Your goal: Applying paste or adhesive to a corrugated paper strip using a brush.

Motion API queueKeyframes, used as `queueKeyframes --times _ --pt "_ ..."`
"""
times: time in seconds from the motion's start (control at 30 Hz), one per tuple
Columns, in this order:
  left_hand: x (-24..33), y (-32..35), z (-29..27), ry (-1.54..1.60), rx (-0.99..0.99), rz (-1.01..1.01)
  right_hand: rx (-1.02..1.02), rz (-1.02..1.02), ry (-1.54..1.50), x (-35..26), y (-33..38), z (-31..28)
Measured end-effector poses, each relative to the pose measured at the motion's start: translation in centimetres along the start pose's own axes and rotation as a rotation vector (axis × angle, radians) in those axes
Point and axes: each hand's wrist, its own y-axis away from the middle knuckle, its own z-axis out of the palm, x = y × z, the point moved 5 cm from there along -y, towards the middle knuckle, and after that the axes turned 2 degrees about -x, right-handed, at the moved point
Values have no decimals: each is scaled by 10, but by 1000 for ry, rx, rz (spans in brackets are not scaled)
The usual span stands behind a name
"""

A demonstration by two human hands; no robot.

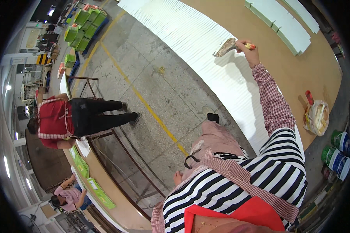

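My right hand (246,52) is closed around the handle of a wide, glue-crusted brush (224,48). The bristles reach down to a long spread of white strips (190,33), whose edges overlap in close rows along the table's left side. A wet-looking sheen lies on part of the strips. My left hand (177,178) hangs low beside my apron, away from the table; its fingers are too small and partly hidden to read. A smeared tub (317,118) with a red-handled tool (309,97) in it stands on the brown tabletop (278,73) near my right arm.
Stacked white cut sheets (278,23) lie at the table's far right. Buckets (335,159) stand on the floor at right. Left, a person in red (56,116) stands at another bench (124,211) with green packages; another person (70,196) sits beyond. Green stacks (85,27) sit on pallets.
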Motion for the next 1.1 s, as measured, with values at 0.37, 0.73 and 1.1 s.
queueKeyframes --times 0.37,0.73,1.1 --pt "234 -61 -16 54 -71 35 38 33 38 24 -132 74" --pt "263 -96 -21 70 -110 -81 56 153 245 34 -119 49" --pt "230 -104 -14 256 -100 -88 46 105 88 51 -180 96"
